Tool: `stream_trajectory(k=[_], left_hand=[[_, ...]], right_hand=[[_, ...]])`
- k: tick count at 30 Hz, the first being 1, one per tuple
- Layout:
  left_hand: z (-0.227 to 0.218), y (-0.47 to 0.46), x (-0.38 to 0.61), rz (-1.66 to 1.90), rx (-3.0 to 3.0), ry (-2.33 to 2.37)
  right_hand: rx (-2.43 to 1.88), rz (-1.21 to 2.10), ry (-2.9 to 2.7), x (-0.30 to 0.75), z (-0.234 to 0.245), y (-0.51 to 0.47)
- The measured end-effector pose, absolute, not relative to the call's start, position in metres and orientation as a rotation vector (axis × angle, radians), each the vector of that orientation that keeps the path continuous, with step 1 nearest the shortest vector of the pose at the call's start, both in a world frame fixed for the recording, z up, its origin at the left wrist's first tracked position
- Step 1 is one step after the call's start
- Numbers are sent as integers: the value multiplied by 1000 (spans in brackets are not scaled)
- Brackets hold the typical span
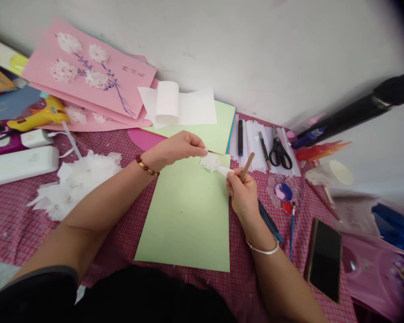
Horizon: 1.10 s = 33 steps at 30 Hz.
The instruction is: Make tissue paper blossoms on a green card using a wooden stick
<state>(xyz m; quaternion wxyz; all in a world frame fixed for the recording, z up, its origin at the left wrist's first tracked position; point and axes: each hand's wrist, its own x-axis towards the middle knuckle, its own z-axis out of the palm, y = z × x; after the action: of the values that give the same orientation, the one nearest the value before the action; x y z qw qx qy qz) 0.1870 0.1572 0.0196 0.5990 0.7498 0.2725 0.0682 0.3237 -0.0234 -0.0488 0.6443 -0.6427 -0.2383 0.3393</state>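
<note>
A light green paper sheet (188, 215) lies in front of me, with a small cluster of white tissue paper (210, 162) near its top edge. My left hand (180, 148) reaches in from the left, thumb and fingertips pinched at the cluster's upper left side. What sits between those fingertips is too small to make out. Close by on the right, my right hand (242, 190) pinches a white tissue paper piece (225, 171) whose tip points at the cluster. A flat wooden stick (247, 166) is also held in that hand, standing up between its fingers.
Tissue scraps (77, 181) are heaped at left, near a yellow glue gun (50, 112) and white power strip (20, 166). Pink flower pictures (121, 80) and a tissue roll (167, 103) lie behind. Scissors (280, 153), a paint palette (283, 193) and a phone (324, 259) are at right.
</note>
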Motion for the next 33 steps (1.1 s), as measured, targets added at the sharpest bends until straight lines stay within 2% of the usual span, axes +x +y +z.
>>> stream_trajectory(k=[5, 12, 16, 20, 24, 28, 33], left_hand=[[28, 131, 190, 117, 1687, 542], [5, 111, 204, 251, 1532, 607], [20, 131, 195, 375, 1508, 620], [36, 164, 177, 488, 1934, 796], [24, 174, 173, 518, 2515, 1041], [14, 159, 183, 533, 2660, 715], [9, 135, 194, 192, 2397, 156]], right_hand=[[-1504, 723, -622, 322, -49, -24], [-1544, 669, -681, 320, -48, -25], [-1527, 662, -647, 322, -45, -25], [-1560, 760, -705, 322, -45, -26], [-1617, 732, -851, 318, -45, -26], [-1656, 680, -962, 317, -40, -26], [-1680, 649, -1058, 314, -32, -24]])
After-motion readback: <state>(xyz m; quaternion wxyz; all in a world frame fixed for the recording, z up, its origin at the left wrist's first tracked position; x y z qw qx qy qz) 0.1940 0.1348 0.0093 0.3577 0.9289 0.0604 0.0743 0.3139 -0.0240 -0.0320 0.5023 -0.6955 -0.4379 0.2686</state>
